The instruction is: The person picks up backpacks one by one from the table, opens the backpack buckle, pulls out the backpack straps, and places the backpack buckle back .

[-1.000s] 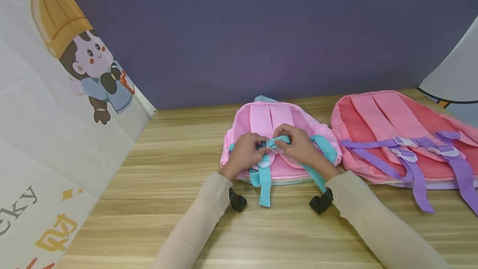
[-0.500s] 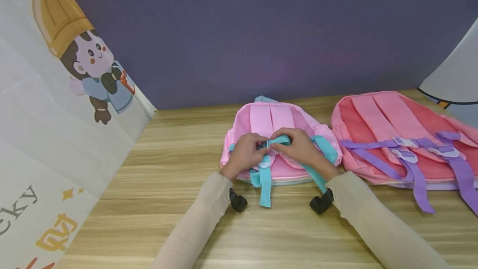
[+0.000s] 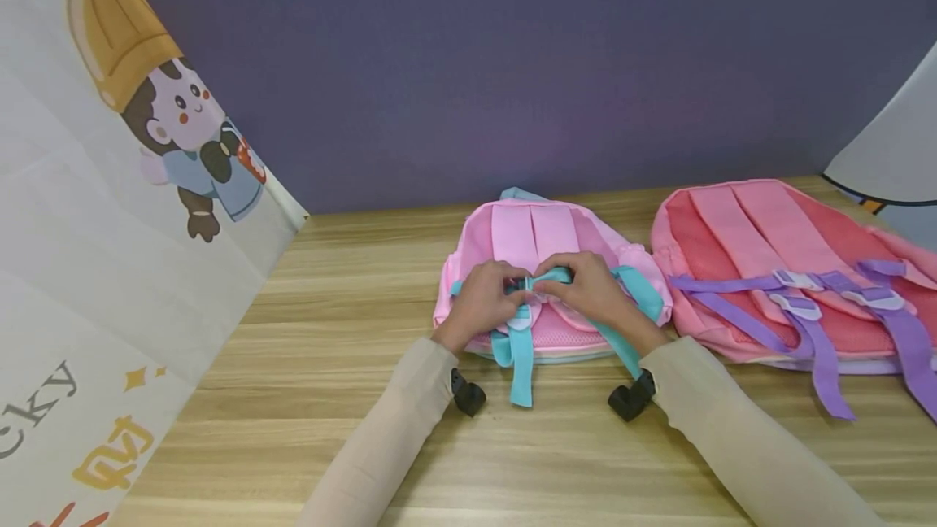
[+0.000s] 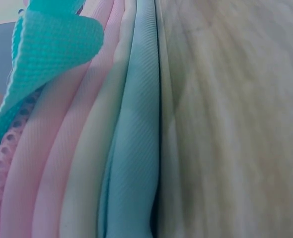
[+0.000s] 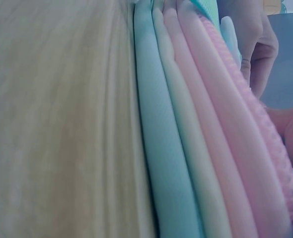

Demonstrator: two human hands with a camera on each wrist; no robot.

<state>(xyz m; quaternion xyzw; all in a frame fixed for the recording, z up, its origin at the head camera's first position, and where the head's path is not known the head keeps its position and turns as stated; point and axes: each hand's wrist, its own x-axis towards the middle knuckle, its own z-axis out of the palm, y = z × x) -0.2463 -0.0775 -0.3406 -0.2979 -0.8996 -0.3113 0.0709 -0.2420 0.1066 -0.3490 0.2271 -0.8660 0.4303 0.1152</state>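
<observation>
A small pink backpack (image 3: 512,230) lies with its shoulder straps facing up. Over its middle, both hands meet at a teal webbing strap (image 3: 560,275) with a pale buckle (image 3: 527,284). My left hand (image 3: 479,297) pinches the buckle's left side between thumb and fingertips. From the right, my right hand (image 3: 589,289) pinches the teal strap close beside the buckle; its fingers hide part of both. A loose teal strap end (image 3: 522,372) hangs below the left hand, also seen as teal webbing (image 4: 57,44) in the left wrist view. The right wrist view shows the backpack's layered edge (image 5: 161,124).
To the right, against the pink backpack, lies a larger coral backpack (image 3: 677,226) with purple straps (image 3: 827,364) and white buckles. Both rest on a wooden table (image 3: 351,267). A dark panel (image 3: 512,63) stands behind, and a printed sheet (image 3: 58,210) is at the left.
The right hand's index finger has lowered slightly and its fingertips have closed in on the strap next to the buckle. The left hand and backpacks stay nearly in place.
</observation>
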